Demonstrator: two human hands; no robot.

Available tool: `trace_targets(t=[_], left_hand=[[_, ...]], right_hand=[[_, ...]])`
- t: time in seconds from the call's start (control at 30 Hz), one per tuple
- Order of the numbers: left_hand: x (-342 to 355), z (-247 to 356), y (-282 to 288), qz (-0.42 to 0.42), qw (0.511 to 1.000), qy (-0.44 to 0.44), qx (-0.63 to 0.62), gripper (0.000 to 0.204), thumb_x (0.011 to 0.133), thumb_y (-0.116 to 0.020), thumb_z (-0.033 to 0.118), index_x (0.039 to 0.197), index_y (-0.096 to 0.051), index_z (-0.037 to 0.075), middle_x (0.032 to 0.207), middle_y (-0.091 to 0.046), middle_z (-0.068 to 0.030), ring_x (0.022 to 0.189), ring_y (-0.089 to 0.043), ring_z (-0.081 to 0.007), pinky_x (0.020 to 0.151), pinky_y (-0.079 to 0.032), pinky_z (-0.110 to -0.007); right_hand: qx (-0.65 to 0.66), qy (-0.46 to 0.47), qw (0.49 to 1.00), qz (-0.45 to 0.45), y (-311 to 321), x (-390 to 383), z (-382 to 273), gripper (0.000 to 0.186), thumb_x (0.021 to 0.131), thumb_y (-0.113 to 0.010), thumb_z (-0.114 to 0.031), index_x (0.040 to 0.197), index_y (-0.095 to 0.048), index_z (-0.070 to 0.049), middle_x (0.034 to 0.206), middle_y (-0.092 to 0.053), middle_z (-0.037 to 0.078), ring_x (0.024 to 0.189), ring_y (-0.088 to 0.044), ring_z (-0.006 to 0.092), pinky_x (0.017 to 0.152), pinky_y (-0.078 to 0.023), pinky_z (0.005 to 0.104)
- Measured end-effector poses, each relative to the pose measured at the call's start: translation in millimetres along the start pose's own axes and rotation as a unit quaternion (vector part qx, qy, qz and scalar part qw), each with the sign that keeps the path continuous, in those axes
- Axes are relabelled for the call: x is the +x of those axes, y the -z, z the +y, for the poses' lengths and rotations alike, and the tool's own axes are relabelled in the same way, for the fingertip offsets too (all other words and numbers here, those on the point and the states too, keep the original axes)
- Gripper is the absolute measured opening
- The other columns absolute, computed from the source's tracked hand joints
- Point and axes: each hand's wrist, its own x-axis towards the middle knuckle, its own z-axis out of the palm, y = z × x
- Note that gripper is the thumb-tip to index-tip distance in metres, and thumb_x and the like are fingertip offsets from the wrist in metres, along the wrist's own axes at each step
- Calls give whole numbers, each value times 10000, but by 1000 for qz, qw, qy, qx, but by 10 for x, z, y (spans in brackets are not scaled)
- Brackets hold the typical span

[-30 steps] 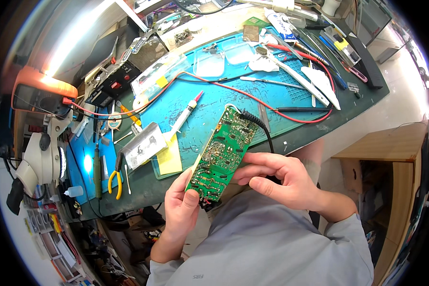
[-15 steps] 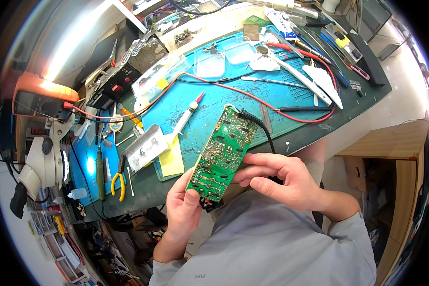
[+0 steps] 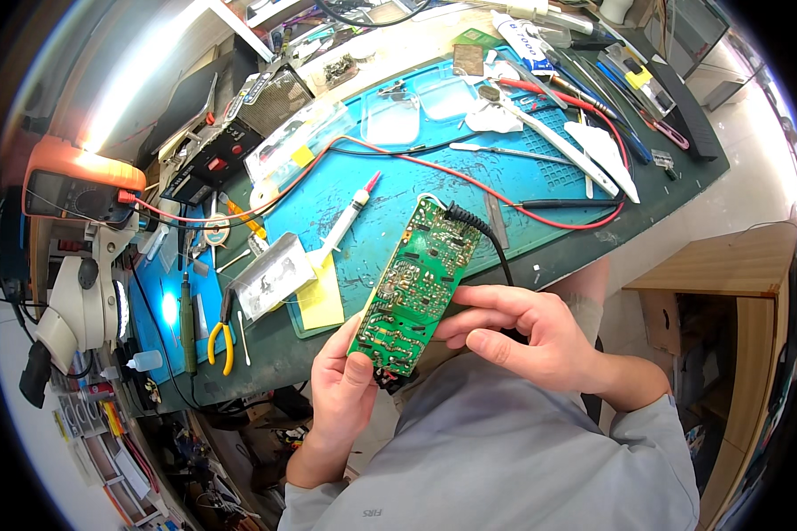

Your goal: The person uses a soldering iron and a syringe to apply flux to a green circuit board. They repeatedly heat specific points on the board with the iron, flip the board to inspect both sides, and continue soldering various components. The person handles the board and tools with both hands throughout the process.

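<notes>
A long green circuit board (image 3: 421, 283), solder side up, is tilted over the front of the workbench. My left hand (image 3: 341, 394) grips its lower left end, thumb on the near corner and fingers hidden underneath. By the board's right edge is my right hand (image 3: 540, 343), its fingers stretched and thumb held apart, gripping nothing. Whether its fingertips touch the edge I cannot tell. From the board's far end a black cable (image 3: 483, 226) with a ribbed sleeve bends down behind the right hand. Dark parts show beneath the board's near end.
On the blue mat (image 3: 319, 203) lie a syringe (image 3: 350, 217), yellow sticky notes (image 3: 321, 301) and red and black probe leads. An orange multimeter (image 3: 80, 181) stands at the left. Yellow-handled pliers (image 3: 221, 341) lie nearer me; a white brush (image 3: 562, 150) and several tools lie far right.
</notes>
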Motion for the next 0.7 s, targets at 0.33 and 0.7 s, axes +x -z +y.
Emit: trace_targets(t=[0.33, 0.7], left_hand=[[-13, -10, 1, 19, 1000, 7, 9, 811, 902, -675, 535, 1357, -484, -108, 1223, -656, -153, 1058, -674, -204, 913, -543, -333], [-24, -10, 11, 21, 1000, 10, 3, 819, 893, -701, 522, 1371, -480, -106, 1232, -654, -127, 1090, -651, -171, 928, -523, -311]], right_hand=[[-12, -6, 1000, -1, -9, 16, -25, 489, 1002, -596, -105, 1427, -437, 76, 1168, -714, 95, 1030, -641, 92, 873, -510, 260], [-14, -9, 1000, 0, -26, 25, -33, 492, 1003, -592, -103, 1435, -432, 72, 1159, -715, 86, 1022, -640, 88, 874, -509, 258]])
